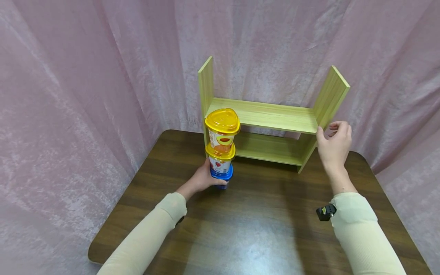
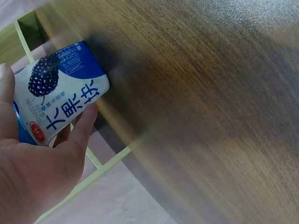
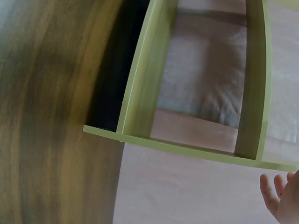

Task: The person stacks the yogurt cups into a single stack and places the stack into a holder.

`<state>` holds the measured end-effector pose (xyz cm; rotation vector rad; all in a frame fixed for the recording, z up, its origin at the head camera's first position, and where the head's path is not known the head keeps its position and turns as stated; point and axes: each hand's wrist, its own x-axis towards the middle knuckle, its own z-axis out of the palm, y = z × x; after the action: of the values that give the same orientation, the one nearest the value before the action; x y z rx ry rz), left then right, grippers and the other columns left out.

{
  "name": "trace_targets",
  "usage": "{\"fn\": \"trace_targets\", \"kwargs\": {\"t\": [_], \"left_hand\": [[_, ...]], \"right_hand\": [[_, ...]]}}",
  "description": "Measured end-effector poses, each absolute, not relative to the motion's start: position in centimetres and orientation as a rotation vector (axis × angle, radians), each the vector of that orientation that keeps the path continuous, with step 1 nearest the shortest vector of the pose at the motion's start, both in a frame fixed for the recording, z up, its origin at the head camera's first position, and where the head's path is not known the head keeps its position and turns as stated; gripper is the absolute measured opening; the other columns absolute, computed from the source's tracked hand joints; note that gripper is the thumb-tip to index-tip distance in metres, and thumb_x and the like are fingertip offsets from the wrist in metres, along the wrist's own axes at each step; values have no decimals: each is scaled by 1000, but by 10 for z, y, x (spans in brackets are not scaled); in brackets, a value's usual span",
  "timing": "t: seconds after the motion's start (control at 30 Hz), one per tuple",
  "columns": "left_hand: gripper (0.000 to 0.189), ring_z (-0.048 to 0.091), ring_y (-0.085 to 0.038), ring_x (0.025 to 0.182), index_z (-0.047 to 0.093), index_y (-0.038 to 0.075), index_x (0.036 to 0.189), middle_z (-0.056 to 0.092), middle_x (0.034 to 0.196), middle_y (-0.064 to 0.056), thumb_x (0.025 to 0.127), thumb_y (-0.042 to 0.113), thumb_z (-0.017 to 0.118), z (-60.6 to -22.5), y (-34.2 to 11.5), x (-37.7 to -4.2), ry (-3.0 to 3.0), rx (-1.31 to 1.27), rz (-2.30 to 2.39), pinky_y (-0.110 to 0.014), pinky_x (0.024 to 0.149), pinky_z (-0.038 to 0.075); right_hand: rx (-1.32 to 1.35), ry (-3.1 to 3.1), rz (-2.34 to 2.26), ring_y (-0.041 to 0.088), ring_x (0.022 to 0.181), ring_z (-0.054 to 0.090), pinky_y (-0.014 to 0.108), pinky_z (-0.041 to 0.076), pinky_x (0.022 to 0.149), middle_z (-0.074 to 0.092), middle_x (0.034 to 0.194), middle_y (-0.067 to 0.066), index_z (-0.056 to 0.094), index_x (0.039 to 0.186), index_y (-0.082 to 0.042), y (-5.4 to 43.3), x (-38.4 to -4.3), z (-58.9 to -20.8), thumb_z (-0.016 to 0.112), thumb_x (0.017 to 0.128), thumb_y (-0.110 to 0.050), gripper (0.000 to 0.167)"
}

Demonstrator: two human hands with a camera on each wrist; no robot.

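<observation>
Three fruit cups stand stacked in front of the left side of a small wooden shelf [image 1: 268,115]. My left hand [image 1: 203,176] grips the lowest one, a blue-lidded cup [image 2: 49,95] printed with a blackberry. On it sits a yellow-lidded cup [image 1: 220,165], and above that another yellow-lidded cup [image 1: 221,141] with a fruit picture, topmost in the stack. My right hand [image 1: 334,145] is raised beside the shelf's right side panel [image 1: 330,95], fingers loosely bent and holding nothing. In the right wrist view its fingertips show close to the panel's edge.
The shelf has two tiers between two upright side panels and stands at the back of a dark brown wooden table [image 1: 254,214]. Pink curtains [image 1: 275,46] hang behind and on both sides. A small black camera [image 1: 325,212] is strapped at the right sleeve.
</observation>
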<state>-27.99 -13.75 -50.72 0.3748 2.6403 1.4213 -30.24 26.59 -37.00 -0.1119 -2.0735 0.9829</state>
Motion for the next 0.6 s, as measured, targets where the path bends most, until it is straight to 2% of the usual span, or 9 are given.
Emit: {"fn": "trace_targets", "kwargs": {"t": [0.2, 0.37, 0.5, 0.6], "left_hand": [[101, 54, -25, 129, 27, 19, 150, 52, 143, -4, 75, 42, 90, -507, -137, -280, 2648, 375, 1424, -49, 111, 40], [102, 54, -26, 129, 26, 19, 150, 52, 143, -5, 75, 42, 90, -506, -136, -278, 2651, 362, 1421, -49, 111, 40], [102, 54, -26, 129, 26, 19, 150, 52, 143, -5, 74, 43, 90, -507, -136, -277, 2654, 351, 1412, -49, 111, 40], [103, 54, -26, 129, 26, 20, 151, 52, 143, -5, 74, 44, 90, -508, -136, -278, 2658, 346, 1415, -49, 111, 40]], "right_hand": [[-174, -2066, 1070, 19, 95, 53, 21, 43, 81, 48, 103, -5, 51, 120, 5, 267, -311, -372, 70, 91, -15, 40], [-180, -2119, 1147, 24, 102, 57, 26, 50, 87, 54, 120, 12, 45, 135, 3, 268, -319, -376, 67, 94, -15, 50], [-193, -2175, 1171, 28, 107, 58, 33, 51, 92, 56, 127, 20, 45, 136, 4, 269, -322, -378, 64, 97, -16, 48], [-223, -2216, 1158, 31, 108, 61, 30, 51, 89, 58, 126, 21, 48, 135, 4, 271, -324, -380, 60, 99, -18, 44]]}}
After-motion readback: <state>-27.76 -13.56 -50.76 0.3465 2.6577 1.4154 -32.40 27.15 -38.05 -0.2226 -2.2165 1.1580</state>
